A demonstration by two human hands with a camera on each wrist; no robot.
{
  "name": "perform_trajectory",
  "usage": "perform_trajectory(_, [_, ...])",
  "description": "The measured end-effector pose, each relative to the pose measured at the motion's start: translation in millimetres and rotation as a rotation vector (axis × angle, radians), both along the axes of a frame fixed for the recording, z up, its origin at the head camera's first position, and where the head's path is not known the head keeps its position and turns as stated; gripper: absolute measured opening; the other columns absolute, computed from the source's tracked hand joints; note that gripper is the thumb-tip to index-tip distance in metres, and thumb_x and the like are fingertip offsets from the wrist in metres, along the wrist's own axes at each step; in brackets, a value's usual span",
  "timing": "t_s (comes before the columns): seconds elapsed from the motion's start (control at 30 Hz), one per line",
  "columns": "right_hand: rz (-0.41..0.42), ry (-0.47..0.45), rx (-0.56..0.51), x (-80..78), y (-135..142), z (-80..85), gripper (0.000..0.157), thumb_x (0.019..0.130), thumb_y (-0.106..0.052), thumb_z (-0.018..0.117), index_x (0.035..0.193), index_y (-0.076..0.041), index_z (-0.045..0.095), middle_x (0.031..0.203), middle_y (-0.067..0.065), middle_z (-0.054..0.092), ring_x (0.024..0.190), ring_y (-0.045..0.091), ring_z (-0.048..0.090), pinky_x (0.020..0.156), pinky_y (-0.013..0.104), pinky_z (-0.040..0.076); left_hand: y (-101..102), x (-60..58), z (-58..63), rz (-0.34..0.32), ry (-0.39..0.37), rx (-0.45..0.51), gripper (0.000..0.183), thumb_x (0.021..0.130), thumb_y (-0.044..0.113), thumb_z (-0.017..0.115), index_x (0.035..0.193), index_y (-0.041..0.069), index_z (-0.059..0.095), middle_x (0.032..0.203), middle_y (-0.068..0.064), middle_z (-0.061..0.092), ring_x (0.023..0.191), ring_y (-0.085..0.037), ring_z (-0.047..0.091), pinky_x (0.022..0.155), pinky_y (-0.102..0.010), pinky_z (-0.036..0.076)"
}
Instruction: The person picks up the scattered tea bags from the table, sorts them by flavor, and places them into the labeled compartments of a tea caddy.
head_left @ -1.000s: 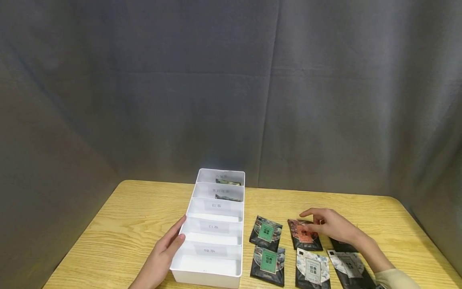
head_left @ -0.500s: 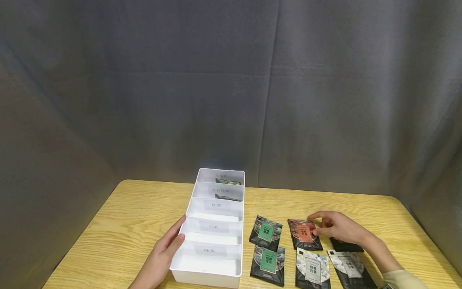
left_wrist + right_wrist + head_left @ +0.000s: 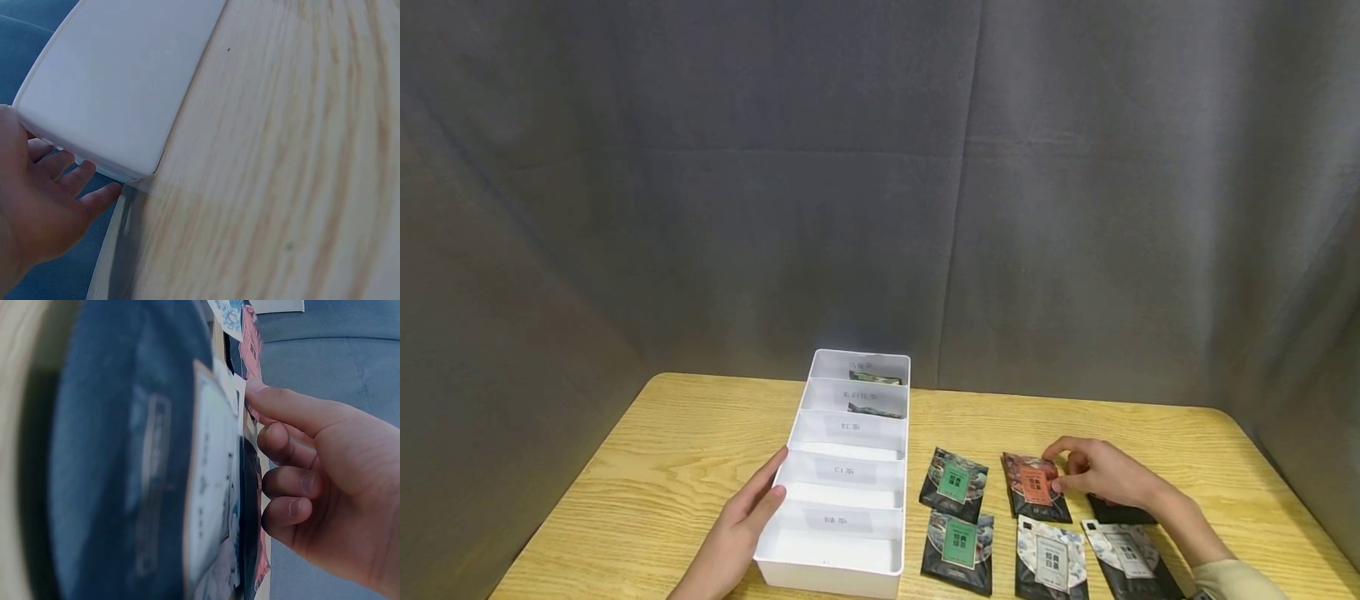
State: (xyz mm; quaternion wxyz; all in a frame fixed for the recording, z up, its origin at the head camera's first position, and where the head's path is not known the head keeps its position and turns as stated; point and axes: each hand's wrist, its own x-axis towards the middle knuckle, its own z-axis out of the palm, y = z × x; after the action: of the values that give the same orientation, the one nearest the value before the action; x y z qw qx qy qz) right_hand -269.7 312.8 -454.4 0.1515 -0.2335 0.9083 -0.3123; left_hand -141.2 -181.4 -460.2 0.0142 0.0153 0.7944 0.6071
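A long white divided box (image 3: 827, 579) stands in the head view, with a printed label in each compartment. My left hand (image 3: 730, 533) rests against its left side, thumb and index fingertips on the wall. In the left wrist view my fingers (image 3: 78, 178) lie along the white wall. At the right, my right hand (image 3: 1108, 477) pinches the right edge of a red-labelled tea packet (image 3: 1034, 486) between thumb and index finger. Its other fingers are curled, touching nothing that I can see.
Two green-labelled packets (image 3: 956, 481) lie between box and right hand. Two white-labelled packets (image 3: 1051, 557) lie nearer me. Another dark packet (image 3: 1122, 512) is partly hidden under my right wrist. Thin packets (image 3: 875, 377) stand in the two far compartments. A grey curtain (image 3: 880, 208) closes the back.
My right hand has moved a little right, from above the red-labelled packet to its right edge, and the packet has shifted slightly. The left hand has stayed at the box.
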Motion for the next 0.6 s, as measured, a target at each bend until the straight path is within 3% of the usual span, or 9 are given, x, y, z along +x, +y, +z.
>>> perform_trajectory(0.23, [-0.004,-0.030,-0.048,0.6,-1.3,1.4,0.022,0.093,-0.023,0.071,0.104,-0.006,0.061,0.066,0.000,0.055,0.043,0.002,0.038,0.038,0.021,0.037,-0.1,-0.2,0.1,0.000,0.007,-0.012,0.049,0.108,0.027,0.042,0.156,0.023,0.033,0.164,-0.008,0.025,0.150,-0.025,0.023,0.121,-0.048,0.023])
perform_trajectory(0.6, [-0.045,0.026,-0.025,2.3,-1.0,4.2,0.011,0.099,-0.022,0.061,0.101,-0.011,0.063,0.064,-0.002,0.055,0.041,0.003,0.039,0.036,0.021,0.039,0.6,-1.2,0.2,0.008,-0.008,-0.006,0.049,0.108,0.027,0.041,0.156,0.023,0.033,0.164,-0.008,0.026,0.150,-0.025,0.023,0.121,-0.050,0.022])
